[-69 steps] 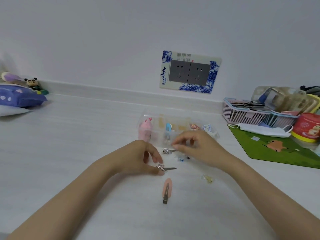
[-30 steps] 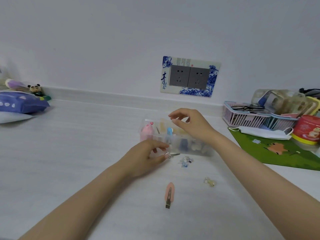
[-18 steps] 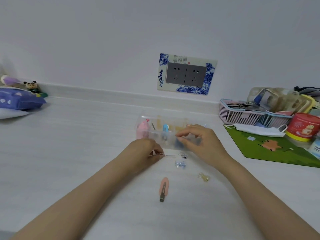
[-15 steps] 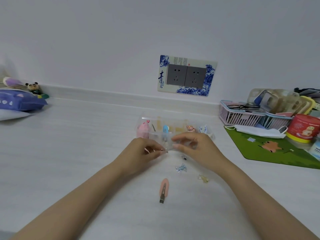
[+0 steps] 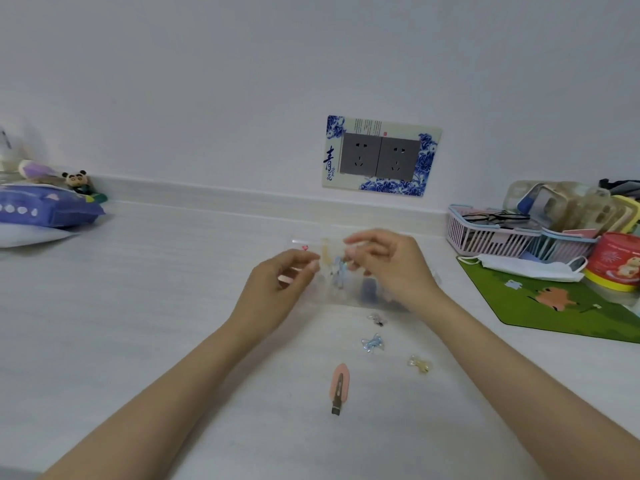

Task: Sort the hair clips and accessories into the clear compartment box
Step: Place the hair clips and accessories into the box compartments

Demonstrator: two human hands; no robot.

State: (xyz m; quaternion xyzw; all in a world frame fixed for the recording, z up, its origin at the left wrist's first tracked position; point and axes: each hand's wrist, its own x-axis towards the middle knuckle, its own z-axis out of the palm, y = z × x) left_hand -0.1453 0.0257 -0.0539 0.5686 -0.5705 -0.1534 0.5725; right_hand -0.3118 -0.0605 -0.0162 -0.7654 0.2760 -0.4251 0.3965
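Pink clip (image 5: pixel 340 386) and three small bows lie before clear box (image 5: pixel 346 289).

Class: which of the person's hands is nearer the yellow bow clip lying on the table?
Right. The right hand is over the box, up-left of the yellow bow clip; the left hand is farther left.
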